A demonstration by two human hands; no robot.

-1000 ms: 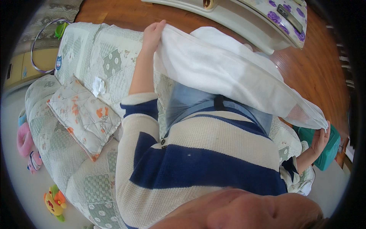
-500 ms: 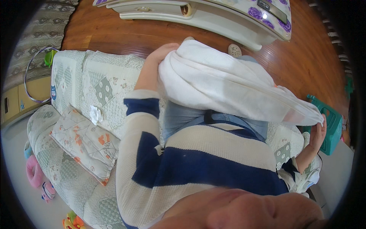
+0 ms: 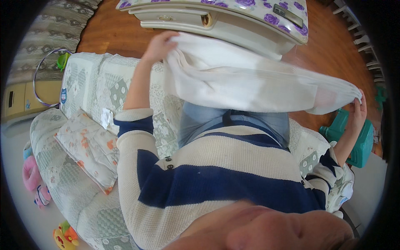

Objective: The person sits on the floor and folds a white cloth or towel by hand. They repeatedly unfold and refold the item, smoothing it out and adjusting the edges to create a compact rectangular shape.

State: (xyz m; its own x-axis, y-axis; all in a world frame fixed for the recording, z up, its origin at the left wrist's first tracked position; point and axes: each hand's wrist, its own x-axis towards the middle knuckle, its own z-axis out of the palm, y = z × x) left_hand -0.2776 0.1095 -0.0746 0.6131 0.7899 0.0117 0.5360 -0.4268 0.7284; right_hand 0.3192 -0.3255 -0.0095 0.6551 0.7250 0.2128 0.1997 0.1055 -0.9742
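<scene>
A long white cloth (image 3: 241,75) is stretched sideways over my lap and jeans (image 3: 200,116). My left hand (image 3: 161,46) grips its upper left end, fingers slightly blurred. At the far right my right hand (image 3: 357,109) pinches the other end, where the fabric gathers to a point. I sit on a sofa with a pale green patchwork quilted cover (image 3: 96,75), and a cushion with orange prints (image 3: 87,150) lies to my left beside a crumpled white scrap (image 3: 108,118).
Beyond the cloth stands a white table (image 3: 250,6) with purple flower top and a phone (image 3: 287,16). A green plastic object (image 3: 360,143) is by my right arm. Soft toys (image 3: 31,173) and a hoop (image 3: 46,62) are at left, near a patterned curtain (image 3: 50,25).
Since half a second ago both hands have risen, the left one also moving outward to the left, and the cloth has lifted and spread wider.
</scene>
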